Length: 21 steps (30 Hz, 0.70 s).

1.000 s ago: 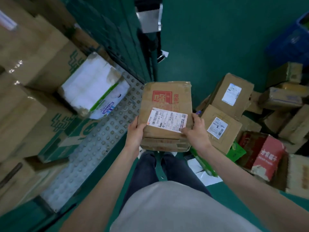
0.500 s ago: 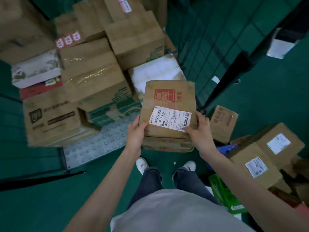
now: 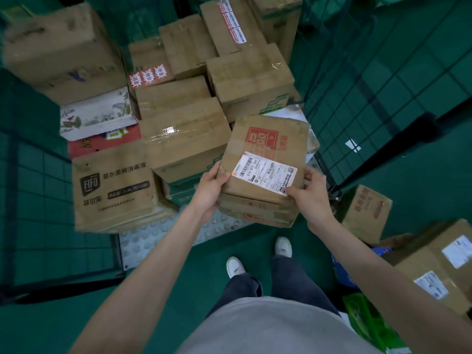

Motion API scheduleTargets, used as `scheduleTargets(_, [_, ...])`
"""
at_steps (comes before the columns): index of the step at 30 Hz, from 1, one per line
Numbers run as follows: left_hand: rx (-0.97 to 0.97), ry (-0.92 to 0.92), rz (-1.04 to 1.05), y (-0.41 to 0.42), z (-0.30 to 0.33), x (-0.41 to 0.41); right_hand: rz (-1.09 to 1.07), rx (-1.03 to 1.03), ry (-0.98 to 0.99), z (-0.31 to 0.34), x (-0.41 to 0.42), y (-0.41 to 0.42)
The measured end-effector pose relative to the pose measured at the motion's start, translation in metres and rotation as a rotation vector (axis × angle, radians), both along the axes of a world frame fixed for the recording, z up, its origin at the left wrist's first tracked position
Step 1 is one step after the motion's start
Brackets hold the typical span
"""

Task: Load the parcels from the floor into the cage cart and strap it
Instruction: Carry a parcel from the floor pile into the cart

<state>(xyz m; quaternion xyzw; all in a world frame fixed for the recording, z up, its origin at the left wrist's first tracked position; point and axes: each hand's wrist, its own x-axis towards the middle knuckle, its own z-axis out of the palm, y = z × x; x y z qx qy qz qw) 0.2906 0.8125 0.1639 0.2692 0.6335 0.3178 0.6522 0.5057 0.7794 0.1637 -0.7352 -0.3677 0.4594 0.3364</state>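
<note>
2 hands [image 3: 260, 192] grip labelled parcel [image 3: 265, 152] between them, above cage cart [image 3: 163, 236] floor.

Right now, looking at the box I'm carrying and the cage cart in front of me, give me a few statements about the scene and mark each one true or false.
1. Both hands hold the same parcel: the left hand grips its left edge and the right hand its right edge. True.
2. The held parcel has no shipping label. False: a white barcode label sits on its top face.
3. The cage cart is empty. False: it already holds many cardboard boxes, among them a FIFO-printed box.
4. More parcels lie on the floor to the person's right. True.
5. The held parcel already rests on the cart's deck. False: it is held up in the hands at the cart's open front.
</note>
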Motion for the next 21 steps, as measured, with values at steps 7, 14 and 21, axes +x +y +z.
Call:
scheduleTargets(7, [-0.007,0.019,-0.042,0.079,-0.009,0.021,-0.101,-0.026,0.028,-0.009,0.018,0.061])
scheduleTargets(14, [-0.011,0.119,-0.136,0.196,-0.020,0.060,-0.202,-0.255,0.305,-0.024,0.058,0.153])
scheduleTargets(21, [0.008,0.242,-0.201,0.270,-0.053,0.085,-0.234,-0.361,0.489,-0.033,0.091,0.215])
